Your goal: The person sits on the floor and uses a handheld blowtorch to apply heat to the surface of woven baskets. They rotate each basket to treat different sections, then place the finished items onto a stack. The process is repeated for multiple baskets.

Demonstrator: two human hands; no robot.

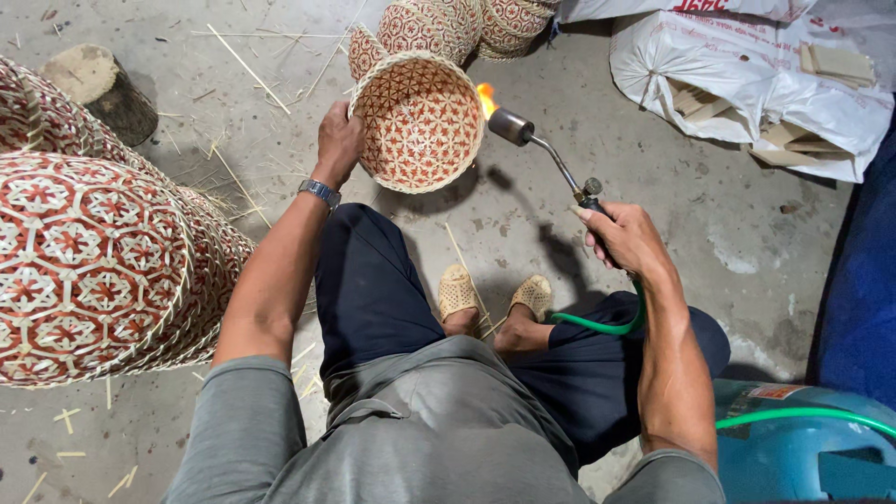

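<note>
Concrete floor [653, 233], littered with bamboo slivers. Stack of finished red-and-cream woven baskets [93, 271] at nine o'clock, more baskets [448, 23] at twelve. White sacks [747, 84] with flat wood pieces at two o'clock. Teal gas cylinder [803, 448] at five o'clock, green hose [597, 325] running from it across my lap. Wood stump [98, 89] at ten o'clock.

Woven basket [420, 121] in hand, at twelve o'clock just above my knees, tilted so its open mouth faces me. My left hand [338, 140] has the fingers curled tight over its left rim. My right hand [627, 238] is wrapped closed around the torch [551, 159] grip; nozzle points at eleven o'clock, flame licking the basket's right rim.

Step in hand, by my reading: singeing stray fibres off the rim. Next move likely calls for turning the basket a little so a fresh stretch of rim meets the flame, without dwelling.

Hard to make out: the basket's outer underside, my left fingertips behind the rim, the cylinder valve cut off at frame edge.
</note>
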